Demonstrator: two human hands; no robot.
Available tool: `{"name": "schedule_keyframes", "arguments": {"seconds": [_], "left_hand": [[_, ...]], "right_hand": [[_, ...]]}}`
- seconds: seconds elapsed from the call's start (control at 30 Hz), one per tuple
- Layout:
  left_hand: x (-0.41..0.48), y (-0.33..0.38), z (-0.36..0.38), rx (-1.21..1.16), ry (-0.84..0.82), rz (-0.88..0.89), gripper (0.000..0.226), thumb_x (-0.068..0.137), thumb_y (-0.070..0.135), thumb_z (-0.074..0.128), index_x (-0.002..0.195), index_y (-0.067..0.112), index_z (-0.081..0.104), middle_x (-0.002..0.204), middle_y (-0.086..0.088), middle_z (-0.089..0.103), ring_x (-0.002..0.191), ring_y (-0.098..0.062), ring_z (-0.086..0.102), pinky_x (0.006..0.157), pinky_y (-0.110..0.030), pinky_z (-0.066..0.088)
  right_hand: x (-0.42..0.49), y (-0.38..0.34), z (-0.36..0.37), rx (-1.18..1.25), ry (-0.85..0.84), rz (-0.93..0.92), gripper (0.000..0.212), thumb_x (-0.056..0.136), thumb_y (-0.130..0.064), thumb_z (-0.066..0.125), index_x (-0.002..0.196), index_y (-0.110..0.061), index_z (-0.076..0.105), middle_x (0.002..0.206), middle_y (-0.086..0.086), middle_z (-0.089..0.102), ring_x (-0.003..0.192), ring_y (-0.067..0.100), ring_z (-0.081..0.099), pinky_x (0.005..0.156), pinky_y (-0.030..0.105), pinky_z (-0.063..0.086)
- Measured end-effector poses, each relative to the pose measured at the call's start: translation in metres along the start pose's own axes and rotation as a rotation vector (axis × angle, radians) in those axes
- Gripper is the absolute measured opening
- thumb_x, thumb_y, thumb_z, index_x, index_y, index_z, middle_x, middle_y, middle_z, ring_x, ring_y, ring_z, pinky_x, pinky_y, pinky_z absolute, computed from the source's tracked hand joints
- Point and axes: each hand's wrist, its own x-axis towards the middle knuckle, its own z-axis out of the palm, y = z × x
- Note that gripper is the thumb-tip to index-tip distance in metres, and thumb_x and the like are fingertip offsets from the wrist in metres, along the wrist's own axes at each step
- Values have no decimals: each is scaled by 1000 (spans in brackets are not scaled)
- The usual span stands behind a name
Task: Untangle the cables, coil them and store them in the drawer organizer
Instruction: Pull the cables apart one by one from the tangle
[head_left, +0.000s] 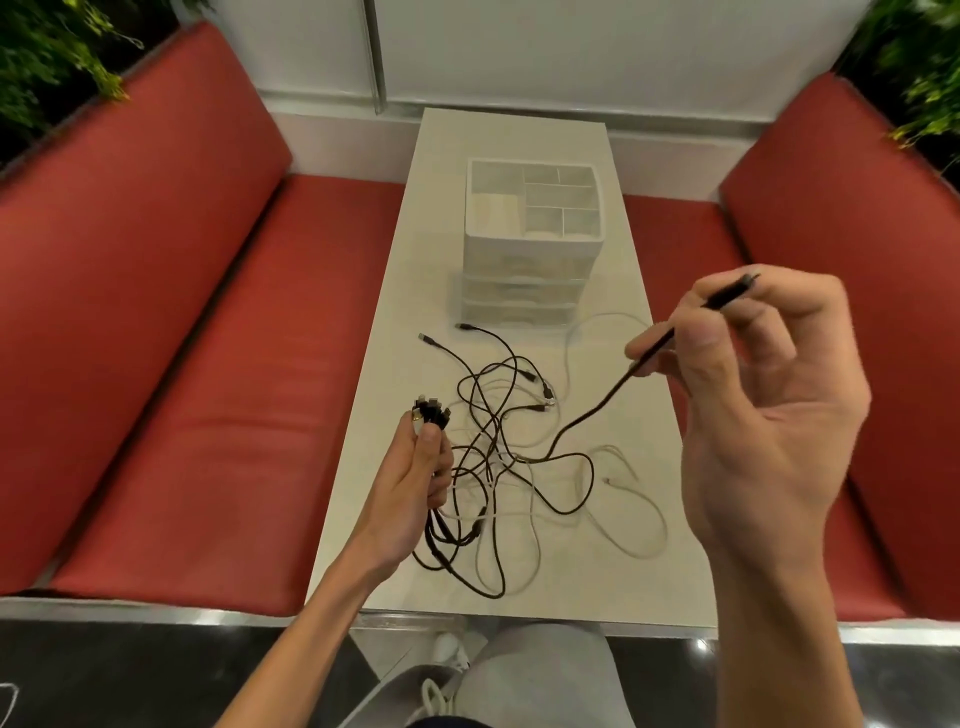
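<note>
Barely begun: cables (498, 441) knotted in a black-and-white heap on the table (519, 135), none coiled, drawer organizer (535, 249) beyond showing none in its top tray, left hand (415, 483) gripping a bunch of plug ends (431, 408), right hand (769, 415) pinching one black lead (597, 410) clear.

Premises: a booth seating bay of the kind found in a café, restaurant or lounge; which of these cannot be told.

Evidence: two red padded benches face each other, the left bench (182, 364) and the right bench (831, 234), each with an upright cushioned back. A narrow white table (519, 135) runs between them, its far end near a white panelled wall (597, 47) with a metal strip (375, 52). Green plants (47, 57) grow behind both backrests. The floor (104, 670) is dark and glossy.
</note>
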Motion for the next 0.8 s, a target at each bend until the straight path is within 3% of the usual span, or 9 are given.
{"name": "schedule_keyframes", "arguments": {"seconds": [0.1,0.2,0.37,0.43,0.5,0.57,0.67,0.73,0.8], "left_hand": [[1,3,-2,-9,15,6,38,112,46,35,92,14,36,74,5,31,60,-9,25,51,-20,29],[3,7,-2,-7,20,49,41,111,50,37,87,17,35,73,4,32,59,-10,26,51,-19,31],[1,15,6,-48,18,75,38,107,55,40,97,19,45,74,5,44,64,-11,40,57,-25,38],[0,16,10,-38,20,89,46,107,59,41,111,15,51,88,-6,61,81,-17,58,70,-32,50],[-2,15,12,3,31,93,44,109,52,36,127,17,54,108,3,71,107,-10,67,91,-27,54],[-3,15,12,66,23,85,51,108,53,34,141,17,50,120,16,69,127,-4,62,107,-24,48],[-2,15,9,111,7,68,69,101,65,34,153,21,41,140,14,63,140,-1,51,119,-23,38],[0,17,8,122,-10,71,59,101,64,33,148,30,41,130,20,67,131,0,59,112,-21,44],[-1,20,11,122,-26,70,40,100,66,34,126,38,46,96,18,69,93,-3,67,87,-23,55]], "right_hand": [[1,-4,5,40,-32,11,15,101,-20,71,110,-19,60,102,14,62,75,32,67,70,45,56],[-7,11,17,39,-130,176,13,96,-19,74,106,-20,66,97,-3,70,74,28,71,66,37,57],[-46,59,41,-183,-359,419,13,98,-24,80,106,-30,72,102,-7,77,98,20,75,86,45,62],[-57,70,48,-209,-368,471,13,98,-24,80,105,-31,72,101,-11,77,100,18,75,87,42,62],[-63,76,54,-204,-364,509,14,97,-20,81,103,-29,73,98,-13,77,98,16,76,85,37,62],[-65,79,57,-216,-361,521,14,97,-18,81,103,-27,73,96,-12,78,95,15,77,82,37,64],[-64,81,57,-284,-352,452,11,97,-19,82,99,-25,74,91,-13,78,92,12,78,82,29,62],[-61,80,57,-310,-346,408,12,97,-17,82,93,-24,73,82,-12,77,81,13,77,77,23,59],[-59,78,57,-288,-335,406,17,96,-14,82,89,-25,71,72,-10,74,69,13,74,72,19,56]]}}
